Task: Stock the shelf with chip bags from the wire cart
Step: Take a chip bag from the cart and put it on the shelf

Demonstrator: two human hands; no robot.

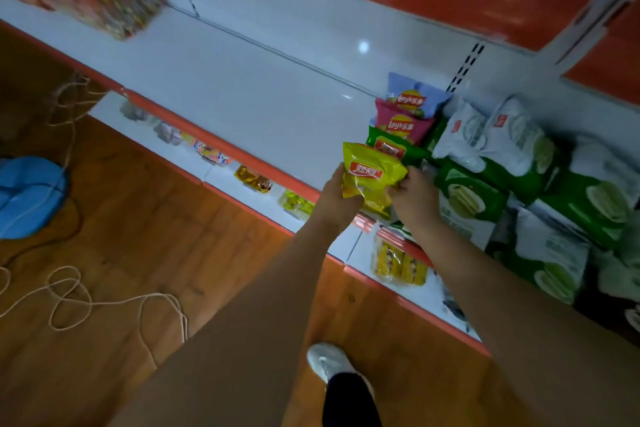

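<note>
Dim indoor light is falling from overhead, glaring off the white shelf (242, 80) (small bright spots); edges are bending and perhaps slightly blurring.

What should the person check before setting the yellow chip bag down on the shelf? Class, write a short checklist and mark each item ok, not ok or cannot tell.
1. Hold on the yellow chip bag: left hand and right hand both grip it. Ok.
2. Bag over the shelf, not the floor: it sits above the front edge. Ok.
3. Free space to its left: bare white shelf there. Ok.
4. Row to join: green bag, pink bag and blue bag stand in a line behind it. Ok.
5. Front label facing out: logo shows. Ok.
6. More stock in the wire cart: cart not in view. Cannot tell.
</note>
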